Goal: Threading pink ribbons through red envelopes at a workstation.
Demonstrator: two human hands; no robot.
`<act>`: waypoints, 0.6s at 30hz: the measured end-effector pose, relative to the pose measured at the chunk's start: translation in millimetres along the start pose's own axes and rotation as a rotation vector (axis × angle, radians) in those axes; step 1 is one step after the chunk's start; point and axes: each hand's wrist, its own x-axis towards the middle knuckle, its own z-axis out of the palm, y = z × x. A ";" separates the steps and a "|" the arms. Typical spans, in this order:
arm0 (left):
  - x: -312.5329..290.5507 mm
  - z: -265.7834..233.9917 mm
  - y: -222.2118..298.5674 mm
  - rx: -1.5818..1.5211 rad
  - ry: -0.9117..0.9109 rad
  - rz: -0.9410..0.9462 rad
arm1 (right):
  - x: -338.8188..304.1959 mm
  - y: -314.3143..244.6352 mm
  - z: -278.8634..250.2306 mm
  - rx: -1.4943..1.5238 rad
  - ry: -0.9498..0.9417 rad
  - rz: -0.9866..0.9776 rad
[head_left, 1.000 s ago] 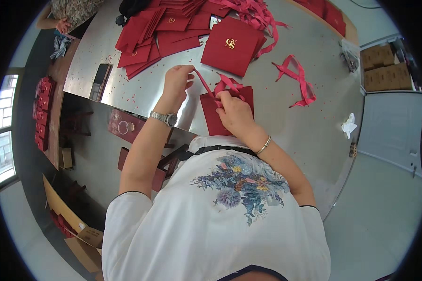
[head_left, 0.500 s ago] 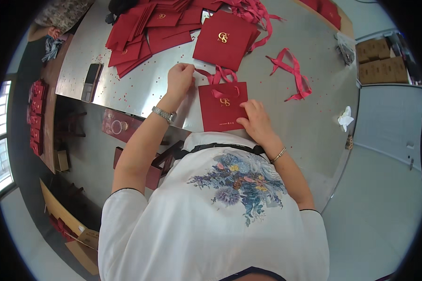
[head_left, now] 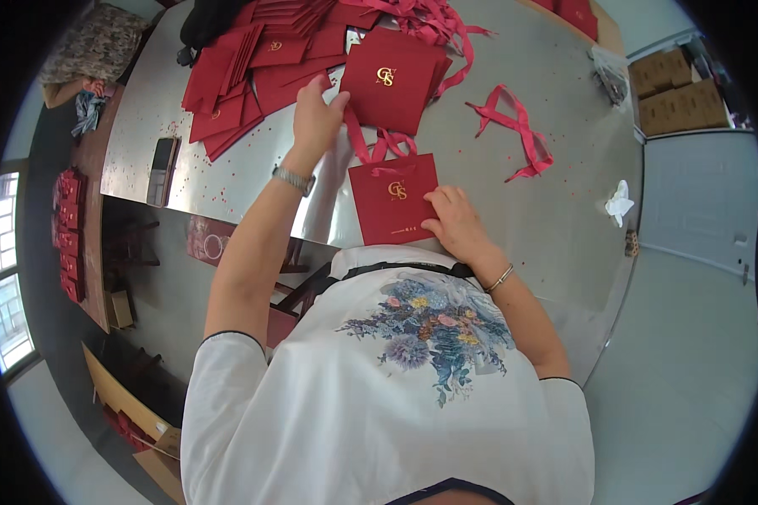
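Note:
A small red gift bag (head_left: 384, 220) with a gold emblem lies flat near the table's front edge, its top pointing away from me. Pink ribbon (head_left: 360, 145) runs through its top and loops up beyond it. My left hand (head_left: 316, 122) is raised past the bag's upper left corner, closed on the ribbon's end, and the strip stretches down from it to the bag. At the bag's right edge, my right hand (head_left: 460, 225) grips the side with thumb and fingers. Just beyond the bag lies a stack of larger-looking red bags (head_left: 396, 97) with the same emblem.
Several flat red bags (head_left: 265, 80) lie fanned at the far left of the metal table (head_left: 556, 227). A ribbon heap (head_left: 434, 21) sits at the back, a loose ribbon (head_left: 514, 130) to the right. A phone (head_left: 162, 171) and crumpled white tissue (head_left: 619, 204) rest near opposite edges. Another person's hand (head_left: 98, 87) shows far left.
My left hand has moved farther away from me, drawing the ribbon out longer and straighter. My right hand stays on the bag's right edge. The whole view has shifted slightly.

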 end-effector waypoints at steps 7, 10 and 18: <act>-38.5 1.0 41.6 0.289 -0.670 0.668 | -0.5 -1.7 -1.2 0.002 -0.010 0.032; -28.5 9.6 39.5 0.425 -0.715 0.760 | -2.0 -1.5 -1.5 0.011 0.007 -0.001; -21.0 24.5 33.1 0.314 -0.458 0.511 | -1.8 -0.8 1.1 0.033 0.001 0.021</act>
